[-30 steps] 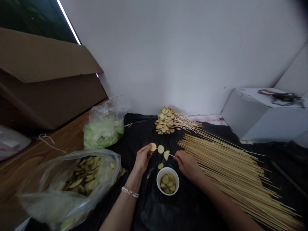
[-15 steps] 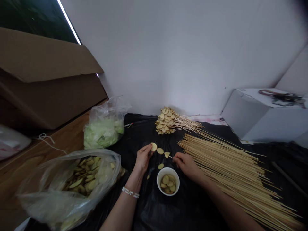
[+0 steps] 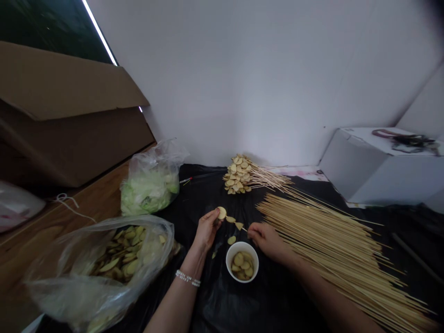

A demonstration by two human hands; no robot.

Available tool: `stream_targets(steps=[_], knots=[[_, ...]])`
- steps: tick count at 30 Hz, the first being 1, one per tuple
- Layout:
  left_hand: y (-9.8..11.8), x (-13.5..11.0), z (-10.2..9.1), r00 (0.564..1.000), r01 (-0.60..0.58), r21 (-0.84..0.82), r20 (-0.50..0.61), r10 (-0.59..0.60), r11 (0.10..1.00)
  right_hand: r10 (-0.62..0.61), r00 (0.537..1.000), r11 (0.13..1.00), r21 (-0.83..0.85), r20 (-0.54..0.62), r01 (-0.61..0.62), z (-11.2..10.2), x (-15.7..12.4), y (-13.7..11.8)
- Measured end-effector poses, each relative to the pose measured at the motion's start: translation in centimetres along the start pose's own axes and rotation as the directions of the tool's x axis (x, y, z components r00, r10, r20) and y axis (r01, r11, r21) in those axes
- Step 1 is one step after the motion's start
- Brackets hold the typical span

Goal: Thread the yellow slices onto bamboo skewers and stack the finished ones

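My left hand [image 3: 207, 230] grips a thin wooden skewer [image 3: 234, 223] near one end. Three pale potato slices are threaded on it, the nearest [image 3: 222, 212] at my fingertips and the farthest [image 3: 239, 225] close to the pointed tip. My right hand [image 3: 267, 241] sits just beyond that tip, fingers curled, with nothing visible in them. Below the skewer a loose slice [image 3: 231, 240] lies on the black plastic sheet [image 3: 215, 300]. A small white bowl [image 3: 242, 244] of slices in liquid stands under my hands.
A large bundle of bare skewers [image 3: 329, 245] lies to the right. A pile of sliced skewers [image 3: 237, 175] lies ahead. On the left are plastic bags of potato slices [image 3: 149, 243] and lettuce [image 3: 149, 194], by a wooden surface [image 3: 93, 208] and a cardboard box [image 3: 69, 115].
The slices on the skewer have turned more edge-on. My right hand has moved down and slightly left, and its fingers now sit just below the skewer tip.
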State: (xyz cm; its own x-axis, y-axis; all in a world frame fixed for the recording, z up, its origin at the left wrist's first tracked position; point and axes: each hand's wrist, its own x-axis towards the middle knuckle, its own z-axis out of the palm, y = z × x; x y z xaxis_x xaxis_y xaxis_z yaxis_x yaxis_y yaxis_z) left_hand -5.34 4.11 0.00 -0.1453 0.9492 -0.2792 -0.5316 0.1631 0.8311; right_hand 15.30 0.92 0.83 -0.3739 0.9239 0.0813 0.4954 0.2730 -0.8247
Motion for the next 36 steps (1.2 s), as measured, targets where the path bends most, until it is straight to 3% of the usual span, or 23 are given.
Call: stream_targets(steps=[2, 4, 8, 13, 16, 22, 24, 28, 31, 36], knots=[[-0.02, -0.06, 0.09, 1.0, -0.007, 0.01, 0.002, 0.007, 1.0, 0.06, 0.997, 0.995, 0.082, 0.049, -0.064, -0.04, 0.11, 0.05], [-0.06, -0.06, 0.15, 1.0, -0.023, 0.013, -0.02, 0.023, 1.0, 0.057, 0.998, 0.996, 0.063, 0.008, -0.058, -0.02, 0.14, 0.17], [-0.09, 0.0, 0.16, 0.996, -0.036, 0.01, -0.077, 0.037, 0.999, -0.108, 0.977, 0.98, -0.182, -0.182, 0.074, 0.26, -0.09, 0.48], [-0.05, -0.17, 0.23, 0.999, -0.026, 0.02, -0.043, 0.027, 0.999, -0.191, 0.967, 0.926, -0.358, -0.169, 0.12, 0.4, -0.39, 0.55], [0.03, -0.33, 0.35, 0.999, -0.028, 0.009, -0.026, 0.029, 1.0, -0.145, 0.981, 0.949, -0.299, -0.131, 0.1, 0.24, -0.29, 0.26], [0.05, -0.21, 0.37, 1.0, -0.02, 0.022, -0.003, 0.02, 1.0, 0.016, 1.0, 1.0, 0.0, 0.012, -0.016, 0.12, 0.05, 0.04], [-0.04, -0.11, 0.32, 0.999, -0.029, 0.026, -0.02, 0.03, 0.999, 0.007, 1.0, 1.0, -0.014, -0.021, -0.007, 0.24, 0.13, 0.33], [-0.18, -0.07, 0.23, 0.998, -0.043, 0.029, -0.046, 0.044, 0.999, -0.133, 0.978, 0.974, -0.201, -0.159, 0.099, 0.65, 0.12, 0.84], [-0.26, -0.13, 0.19, 0.999, -0.032, 0.016, -0.021, 0.032, 0.999, -0.198, 0.967, 0.944, -0.296, -0.158, 0.145, 0.74, -0.07, 0.72], [-0.28, -0.15, 0.19, 1.0, -0.008, -0.015, 0.006, 0.008, 1.0, -0.165, 0.979, 0.972, -0.188, -0.121, 0.14, 0.49, -0.18, 0.11]])
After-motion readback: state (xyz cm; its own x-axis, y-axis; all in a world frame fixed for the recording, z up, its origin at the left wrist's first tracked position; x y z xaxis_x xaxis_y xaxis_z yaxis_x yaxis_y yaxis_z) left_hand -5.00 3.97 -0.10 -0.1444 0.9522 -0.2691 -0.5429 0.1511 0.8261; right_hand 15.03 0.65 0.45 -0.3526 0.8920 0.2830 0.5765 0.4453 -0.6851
